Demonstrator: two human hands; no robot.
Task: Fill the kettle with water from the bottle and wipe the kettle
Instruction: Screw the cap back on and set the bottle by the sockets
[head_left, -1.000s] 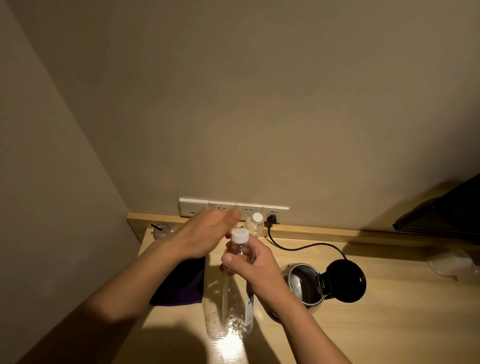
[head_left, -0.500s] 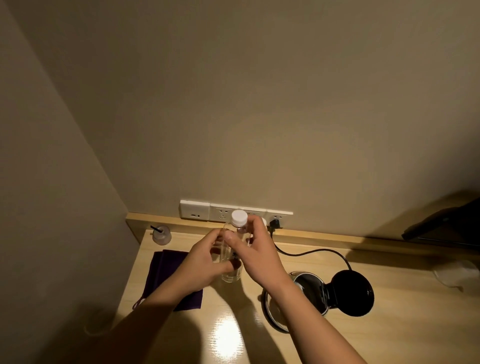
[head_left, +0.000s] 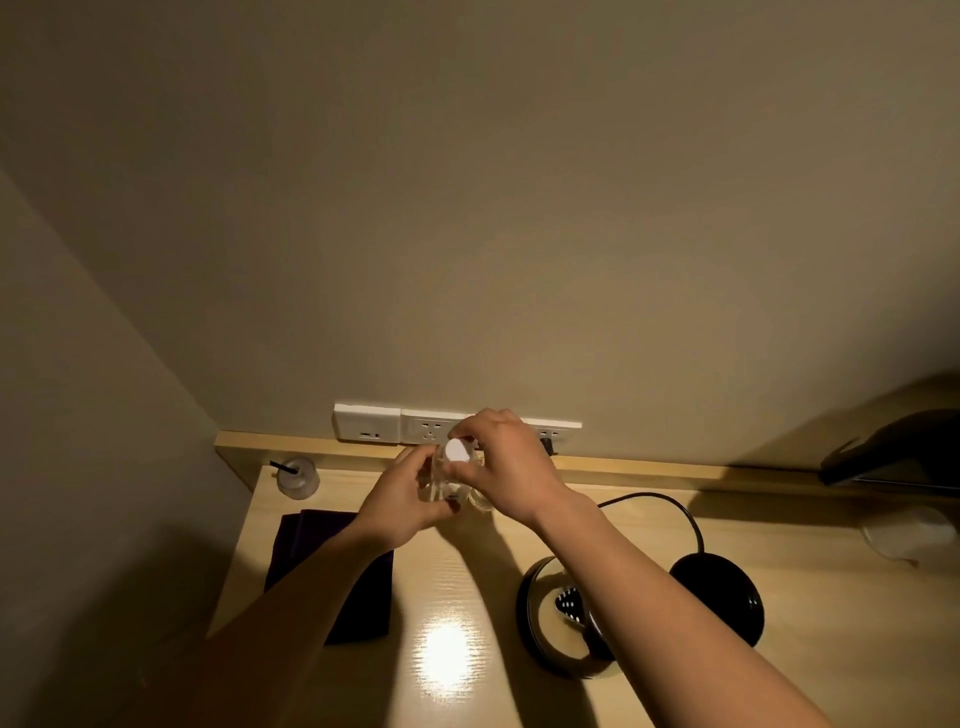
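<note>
There, left hand (head_left: 406, 500) gripped the bottle (head_left: 440, 483), right hand (head_left: 511, 467) pinched its cap (head_left: 457, 450); steady twist needed, kettle (head_left: 522, 609) at five o'clock.

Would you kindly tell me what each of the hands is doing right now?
Left hand: holds the bottle.
Right hand: grips the cap.

The room is dim, lit warm and yellowish from overhead. A bright glare spot sits on the glossy surface (head_left: 467, 587). Both forearms throw dark shadows across it, and the lower left corner sinks into black. The left hand (head_left: 410, 499) and right hand (head_left: 509, 467) look slightly soft. Wall lines bow toward the edges.
</note>
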